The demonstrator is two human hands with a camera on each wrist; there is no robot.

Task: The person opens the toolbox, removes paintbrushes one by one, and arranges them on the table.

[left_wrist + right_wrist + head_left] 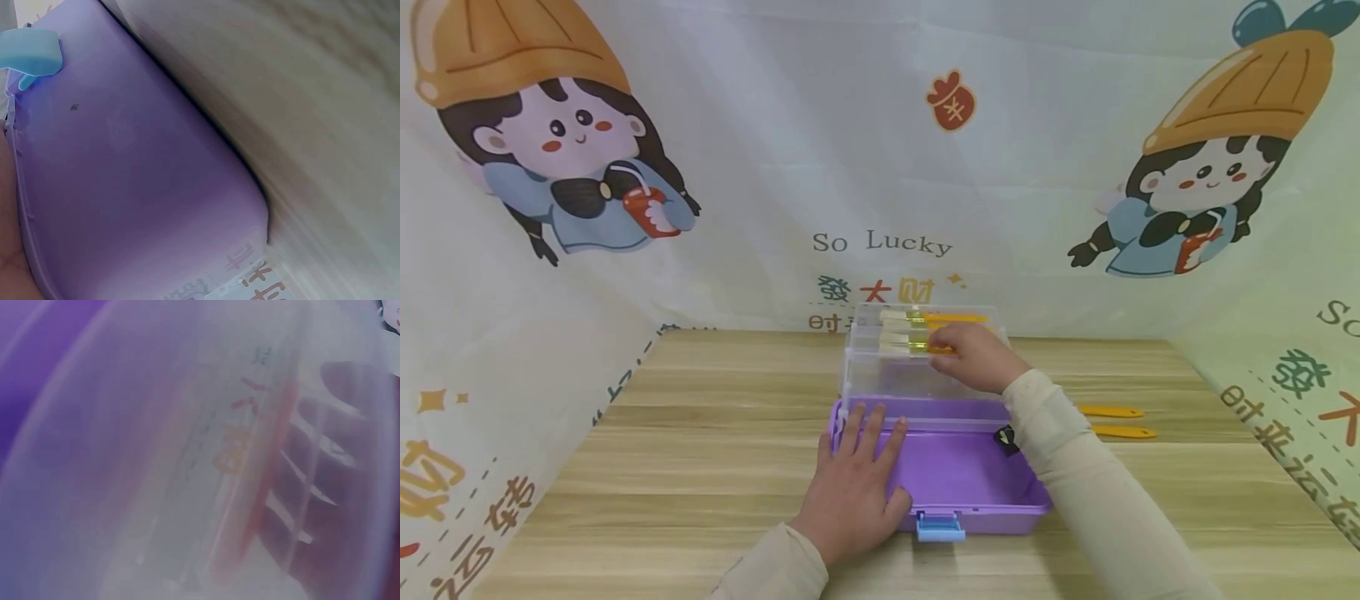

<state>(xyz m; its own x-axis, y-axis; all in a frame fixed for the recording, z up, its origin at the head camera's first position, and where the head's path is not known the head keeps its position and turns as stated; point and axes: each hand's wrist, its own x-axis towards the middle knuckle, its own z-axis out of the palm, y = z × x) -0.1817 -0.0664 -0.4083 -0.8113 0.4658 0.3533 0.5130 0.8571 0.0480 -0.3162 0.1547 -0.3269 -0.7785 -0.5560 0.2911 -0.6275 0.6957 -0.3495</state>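
A purple box (962,467) stands on the table with its clear plastic trays (887,379) raised at the back. Paintbrushes with pale bristles and orange handles lie in these trays, one upper paintbrush (955,318) behind a lower paintbrush (895,345). My right hand (977,357) pinches the lower one's handle between thumb and fingers. Through the hazy plastic in the right wrist view, fingers (312,475) show beside an orange-red handle. My left hand (857,492) rests on the box's left side with its fingers spread. A light blue latch (940,527) hangs at the front.
Two orange handles (1120,432) stick out on the table (737,433) to the right, partly behind my right sleeve. Inside the box, at the right, is a small black item (1006,439). A printed curtain (760,167) surrounds the table.
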